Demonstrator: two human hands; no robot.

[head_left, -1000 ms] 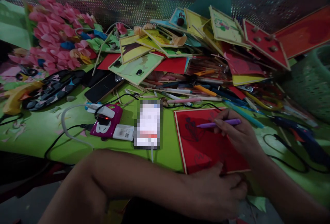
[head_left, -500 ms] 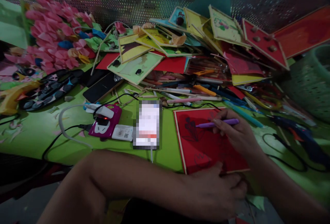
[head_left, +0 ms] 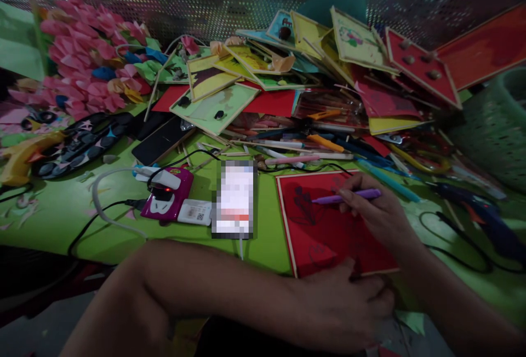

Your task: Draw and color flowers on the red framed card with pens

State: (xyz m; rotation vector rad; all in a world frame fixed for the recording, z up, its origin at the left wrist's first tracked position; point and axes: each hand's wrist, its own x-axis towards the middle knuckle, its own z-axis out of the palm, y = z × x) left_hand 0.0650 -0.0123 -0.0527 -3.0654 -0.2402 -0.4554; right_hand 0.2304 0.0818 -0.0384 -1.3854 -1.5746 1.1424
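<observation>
My right hand [head_left: 376,212] is closed around a purple marker [head_left: 327,200], held nearly level with its tip pointing left. That tip is at a dark flower-like drawing [head_left: 303,206] on a red panel [head_left: 339,223] with thin pale wooden edging. Whether it touches the surface I cannot tell. Further dark lines, faint in the dim light, run over the panel's lower part. Across the near edge of the panel lies my left hand [head_left: 349,302], fingers loosely extended, with no object visible in it. My right hand covers the panel's right side.
Left of the panel are a blurred-out phone [head_left: 235,198] and a magenta power strip [head_left: 170,195] with cables. A blue glue gun [head_left: 476,209] lies right. Behind are pens, framed pictures [head_left: 217,108], pink paper flowers [head_left: 90,50] and a green basket [head_left: 489,127].
The view has shifted very slightly. Both hands and the marker stay in practically the same place.
</observation>
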